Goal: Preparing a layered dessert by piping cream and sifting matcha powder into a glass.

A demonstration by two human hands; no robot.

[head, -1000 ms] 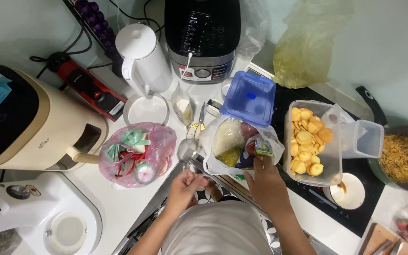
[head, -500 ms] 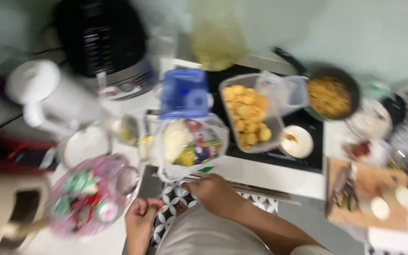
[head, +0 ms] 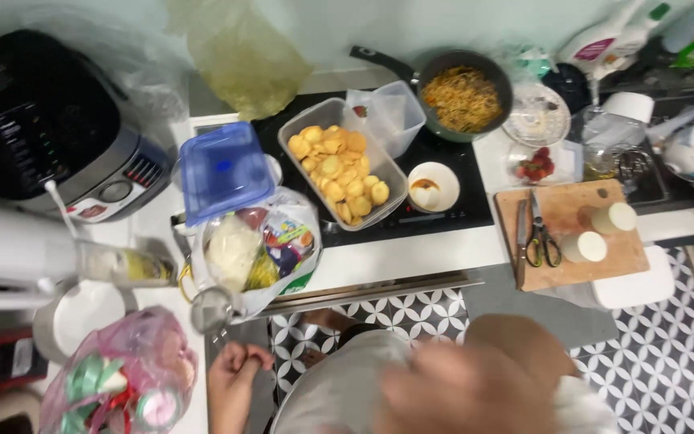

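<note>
Pink plastic is what my left hand (head: 234,371) is sitting closest to: its grip is curled loosely into itself at the lower left of the frame, fingers folded and pinching nothing I can make out, resting at the edge of the white table (head: 411,253). The pink bag (head: 122,386) of ribbon-like bits is lying just to the left of that hand, near but apart. Straight above the hand, toward the middle left of the frame, a small metal strainer (head: 212,308) is leaning against a clear bag of groceries (head: 259,249), with the bag's long side running up the frame toward the blue lidded box (head: 226,169).

My right hand (head: 475,386) is blurring across the lower middle of the frame; I cannot tell whether its grip is spread or closed, though something white (head: 584,402) is showing at its right side. Up and to its right the wooden board (head: 576,233) is carrying scissors (head: 540,233), their long axis running up and down the frame. The left hand is the nearer one to the strainer and bags.
</note>
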